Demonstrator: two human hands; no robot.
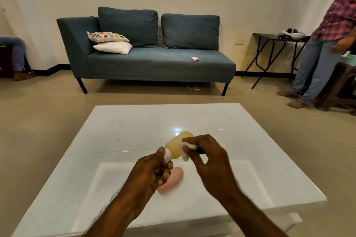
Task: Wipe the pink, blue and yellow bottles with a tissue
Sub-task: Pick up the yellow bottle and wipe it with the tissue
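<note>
— What's the left hand [152,171] doing?
— Its fingers [163,172] are curled tight round the white cap end of the yellow bottle [176,145], holding it tilted above the white counter [119,132].
— And below?
— The pink bottle [171,181] lies on the counter.
— The right hand [210,161]?
— Pinching a white tissue [187,149] against the yellow bottle's side.

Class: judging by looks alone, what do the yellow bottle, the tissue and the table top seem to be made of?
Yellow bottle: probably soft plastic or silicone, matt and slightly translucent, with rounded edges and no sharp glints.
Tissue: soft white paper, crumpled into a wad against the bottle in the right hand.
Table: glossy white, likely glass or lacquer; it mirrors a ceiling light.
</note>
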